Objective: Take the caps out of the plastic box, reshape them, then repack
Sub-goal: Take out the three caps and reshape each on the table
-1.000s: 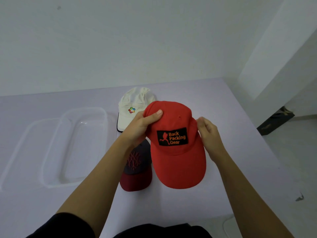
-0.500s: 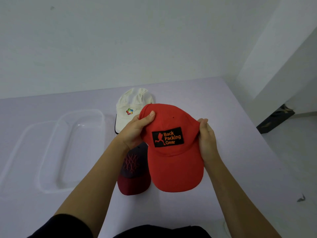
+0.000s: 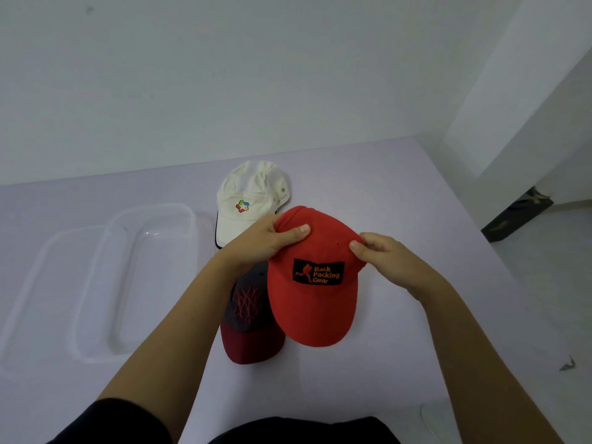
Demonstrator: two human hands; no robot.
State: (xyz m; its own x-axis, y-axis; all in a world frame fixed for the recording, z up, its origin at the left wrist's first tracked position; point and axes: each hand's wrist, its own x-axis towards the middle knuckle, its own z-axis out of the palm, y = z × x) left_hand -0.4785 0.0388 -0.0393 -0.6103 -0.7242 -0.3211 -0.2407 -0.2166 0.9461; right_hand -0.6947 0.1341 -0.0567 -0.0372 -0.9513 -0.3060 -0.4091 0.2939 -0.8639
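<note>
Three caps out on the table, none in the box. Holds the bright red cloth cap with the black "Back Packing Gear" patch (image 3: pixel 312 299) just right of frame centre, apparently lifted clear of the table, brim pointing toward the bottom of the frame. Grips it at the crown from both sides: left hand (image 3: pixel 262 241) curled round the crown's upper left edge, thumb laid flat across the top; right hand (image 3: pixel 384 254) pinching the crown's right edge between thumb and fingers. Probably mid-reshape, rounding out the crown.

Below the left wrist, partly covered in the picture by the forearm and the red brim: a dark grey cap with a maroon brim and red web-like stitching (image 3: pixel 253 331), flat on the table. Just above the left hand, partly hidden by it: a cream-white fabric cap with a small multicoloured logo (image 3: pixel 246 200), crown creased. At left of frame, a clear plastic box (image 3: pixel 96 358), overlapping a second clear plastic piece (image 3: pixel 28 283) further left, probably the lid. All on a pale lilac table (image 3: pixel 400 203) against a white wall.

Risks from here:
- A fresh crease in the soft crown, from too hard a pinch on the right side.
- A flattened maroon-brimmed cap, from setting the red one down blind on top of it.
- A shoved box or a dragged dark cap, from a careless sweep of the left forearm toward frame left.
- Shaping undone at repacking, from cramming all three into that shallow box.
</note>
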